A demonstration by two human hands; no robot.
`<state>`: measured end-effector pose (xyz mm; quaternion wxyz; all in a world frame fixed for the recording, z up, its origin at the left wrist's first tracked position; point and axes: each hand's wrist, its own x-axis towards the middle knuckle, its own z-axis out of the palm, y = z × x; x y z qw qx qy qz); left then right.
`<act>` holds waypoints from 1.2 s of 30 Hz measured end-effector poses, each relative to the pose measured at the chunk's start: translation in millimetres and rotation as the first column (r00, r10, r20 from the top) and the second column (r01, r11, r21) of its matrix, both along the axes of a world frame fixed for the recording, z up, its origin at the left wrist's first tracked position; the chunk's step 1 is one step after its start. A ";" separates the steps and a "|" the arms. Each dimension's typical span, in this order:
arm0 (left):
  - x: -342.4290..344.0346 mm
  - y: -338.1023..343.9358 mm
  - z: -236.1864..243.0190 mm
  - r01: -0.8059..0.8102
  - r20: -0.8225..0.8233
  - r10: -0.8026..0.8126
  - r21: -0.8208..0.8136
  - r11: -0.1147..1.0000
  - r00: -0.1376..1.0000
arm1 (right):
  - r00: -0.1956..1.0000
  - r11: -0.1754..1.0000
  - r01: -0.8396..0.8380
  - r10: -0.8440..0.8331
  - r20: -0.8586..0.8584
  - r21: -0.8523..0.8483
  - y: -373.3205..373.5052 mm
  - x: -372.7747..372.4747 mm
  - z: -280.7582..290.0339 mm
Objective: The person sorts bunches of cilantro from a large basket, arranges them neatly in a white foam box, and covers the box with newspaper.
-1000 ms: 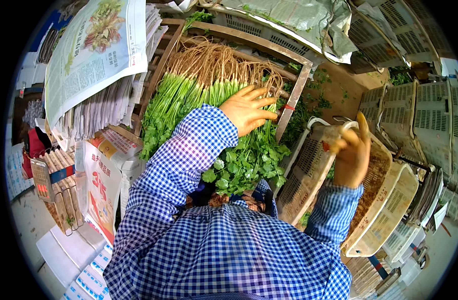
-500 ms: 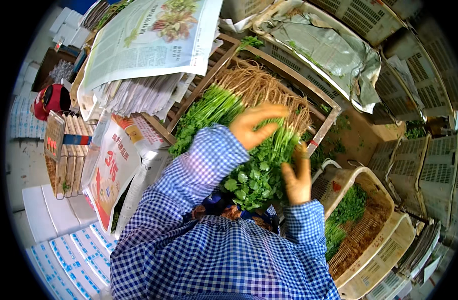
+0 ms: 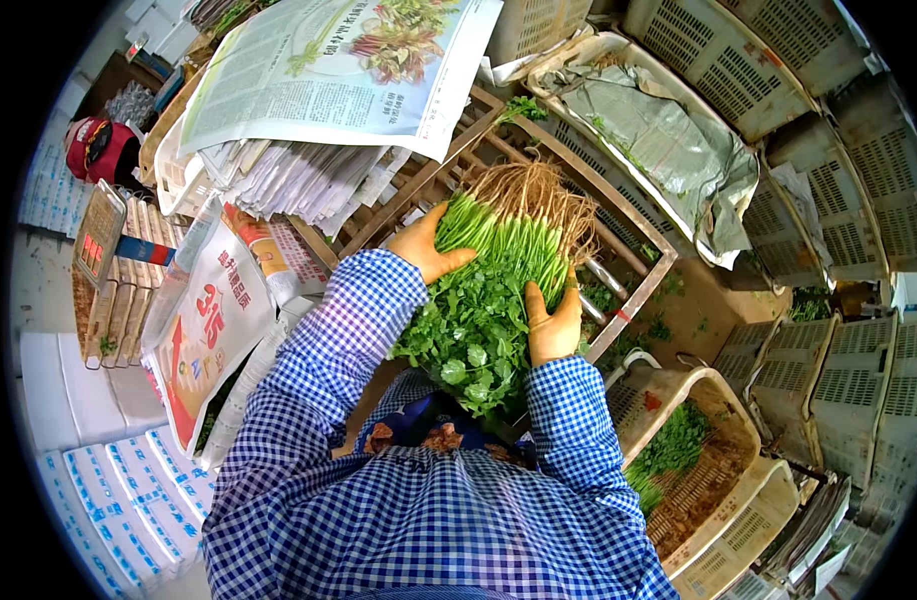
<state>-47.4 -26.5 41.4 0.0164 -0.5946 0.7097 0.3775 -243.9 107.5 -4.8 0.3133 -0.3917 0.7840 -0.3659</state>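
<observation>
A thick bunch of coriander spans the space between my two hands, its leaves toward my body and its tangled brown roots pointing away. My left hand wraps the left side of the pale green stems, thumb across the near face. On the right side, my right hand clasps the stems, thumb up and fingers partly hidden behind the bunch. The bunch is over the near part of a slatted metal rack.
Newspaper covers a paper stack at the far left of the rack. A plastic crate holding greens stands at right; a cloth-covered crate is beyond. A scale sits left.
My left hand has moved from over the roots to the left side of the stems. The coriander, spread wider before, is now gathered between both hands and nearer me, with rack bars exposed.
</observation>
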 end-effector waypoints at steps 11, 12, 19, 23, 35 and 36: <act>6.3 -13.1 -9.4 -0.124 -0.062 0.129 0.074 0.990 0.990 | 0.988 0.999 0.006 0.000 0.156 -0.039 -10.4 10.6 0.2; 8.0 -7.8 -13.7 -0.155 -0.076 0.159 0.061 0.986 0.984 | 0.990 0.992 -0.054 0.067 0.122 -0.113 -17.1 19.3 -14.1; 9.4 29.7 16.9 -0.248 -0.367 0.250 0.053 0.967 0.896 | 0.758 0.952 0.071 0.143 0.636 -0.298 -8.8 7.8 23.7; -4.4 54.7 50.1 -0.381 -0.402 0.331 -0.050 0.923 0.854 | 0.851 0.972 0.120 0.005 0.526 -0.203 8.7 -8.5 30.6; 17.7 14.9 -10.7 -0.322 -0.272 0.415 0.327 0.888 0.868 | 0.896 0.986 -0.040 0.108 0.430 -0.163 11.6 -35.4 -1.5; -6.5 11.6 25.2 -0.346 -0.182 0.475 0.476 0.809 0.861 | 0.954 0.989 -0.082 0.114 0.277 -0.122 8.2 -32.7 0.1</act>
